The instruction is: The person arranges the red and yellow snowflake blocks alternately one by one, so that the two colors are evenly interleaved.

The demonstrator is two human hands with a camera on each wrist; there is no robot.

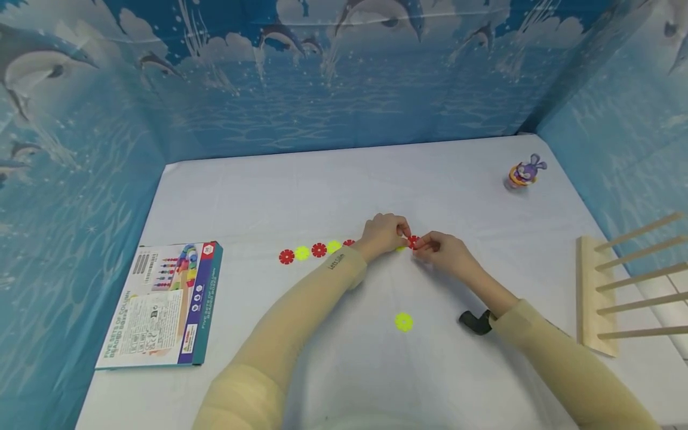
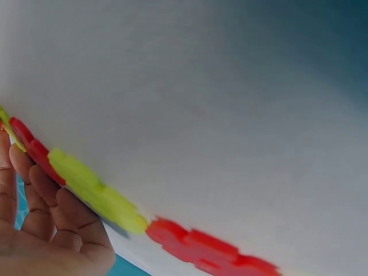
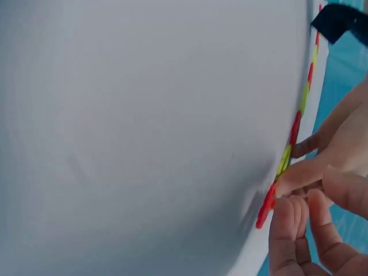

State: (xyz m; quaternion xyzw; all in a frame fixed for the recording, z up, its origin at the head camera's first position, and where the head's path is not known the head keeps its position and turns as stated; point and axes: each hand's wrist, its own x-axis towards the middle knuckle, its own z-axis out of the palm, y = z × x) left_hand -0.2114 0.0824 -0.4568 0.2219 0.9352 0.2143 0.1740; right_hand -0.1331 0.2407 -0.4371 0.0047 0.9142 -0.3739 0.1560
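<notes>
A row of notched, flower-shaped discs alternates red and yellow across the white table, beginning at a red disc (image 1: pixel 286 256) on the left. At the row's right end my left hand (image 1: pixel 383 234) pinches a yellow disc (image 3: pixel 284 160), and its forearm and fingers hide part of the row. My right hand (image 1: pixel 446 255) pinches the end red disc (image 1: pixel 413 242) between thumb and fingers, right beside that yellow one. The left wrist view shows another yellow disc (image 2: pixel 98 190) joined edge to edge with a red disc (image 2: pixel 213 253), beside the left fingers.
Nearer the body lies a single yellow disc (image 1: pixel 404 322). A boxed bead set (image 1: pixel 158 304) lies at the left, and a wooden rack with several pegs (image 1: pixel 588 298) stands at the right. Far right is a purple rabbit figurine (image 1: pixel 524 172). Dolphin-print cloth (image 1: pixel 333 113) walls the table.
</notes>
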